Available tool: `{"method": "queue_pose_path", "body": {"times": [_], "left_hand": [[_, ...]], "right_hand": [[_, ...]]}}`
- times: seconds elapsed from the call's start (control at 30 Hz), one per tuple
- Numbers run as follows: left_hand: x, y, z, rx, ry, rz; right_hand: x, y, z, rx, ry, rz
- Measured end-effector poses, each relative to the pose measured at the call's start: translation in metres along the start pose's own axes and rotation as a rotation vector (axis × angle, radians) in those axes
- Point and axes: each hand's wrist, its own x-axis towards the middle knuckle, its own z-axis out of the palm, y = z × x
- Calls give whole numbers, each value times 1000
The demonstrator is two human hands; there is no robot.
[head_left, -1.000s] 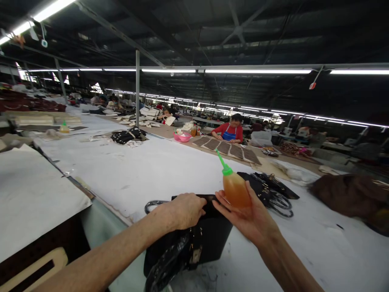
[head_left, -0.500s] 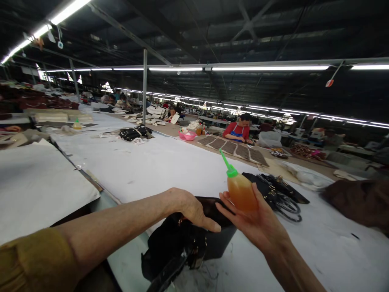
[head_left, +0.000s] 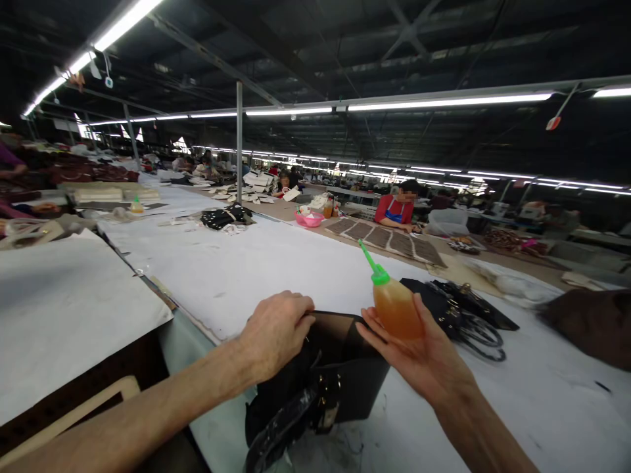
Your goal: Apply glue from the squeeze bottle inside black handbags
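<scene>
A black handbag (head_left: 352, 387) with gold-coloured fittings stands on the white-covered table, its top open and the brown inside showing. My left hand (head_left: 279, 332) is closed on the left end of its upper rim, thumb and fingers pinched together. In my right hand (head_left: 428, 371) rests a squeeze bottle (head_left: 397, 309) of amber liquid with a green nozzle, tilted to the left. The thumb and palm support it, and the fingertips reach close to the bag's right rim; I cannot tell if they touch it. The bag's strap (head_left: 280, 427) hangs at its lower left.
Black bag parts with handles (head_left: 458, 315) lie right of the bottle. Further back are a pink basin (head_left: 308, 219), brown panels (head_left: 387, 240) and a co-worker in red (head_left: 394, 209). A black spotted bundle (head_left: 227, 215) and a second bottle (head_left: 137, 205) lie left. A table edge (head_left: 172, 305) runs along the left.
My left hand has drawn back left from over the bag's opening and now grips its rim. The bag's opening shows more. My right hand still holds the bottle.
</scene>
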Motion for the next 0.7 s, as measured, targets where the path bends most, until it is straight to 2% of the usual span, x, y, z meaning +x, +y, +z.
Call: {"method": "queue_pose_path", "body": {"times": [0.1,0.2,0.3,0.43,0.53,0.7], "left_hand": [[-25,-13,11,-58,35,-178],[-41,-23,25,-220,17,-203],[-44,-27,32,-343,-27,-135],[-36,-30,28,-350,-140,-28],[-35,-33,25,-235,-215,118],[-40,-42,27,-73,-252,266]], "right_hand": [[0,1,0,13,1,-3],[-1,1,1,16,3,-7],[-2,1,2,14,0,-9],[-1,1,1,-6,-5,-11],[1,1,0,-9,1,-11],[1,1,0,-21,-23,-20]]}}
